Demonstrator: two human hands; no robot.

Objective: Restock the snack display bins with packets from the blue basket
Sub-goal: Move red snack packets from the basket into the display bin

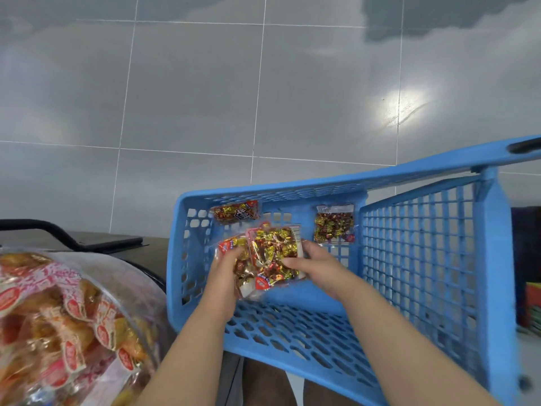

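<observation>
Two bare forearms come up from the bottom edge of the frame and meet inside the blue basket (292,190), which fills the lower right. The left hand (224,269) curls its fingers round the left edge of a small stack of sweet packets (272,259), and the right hand (317,268) pinches the right edge with its thumb on top. So both hands are closed on the same bundle, which looks like two clear packets of gold and red wrapped sweets, one overlapping the other. Gripping from both sides probably keeps the slippery packets squared together so they lift out as one.

The basket seems tipped toward the person, its mesh floor sloping up to the far wall, which would bring the remaining stock within easy reach. Two more packets lie loose in it: one packet (235,212) against the far wall at upper left, and another packet (333,224) near the right wall, both apart from the hands.

At lower left stands a clear display bin (126,276), already heaped with orange snack packs (58,332). It sits just beside the basket, a short carry away. Whether the sweets belong in this bin cannot be told. Grey floor tiles (190,98) fill the upper half.
</observation>
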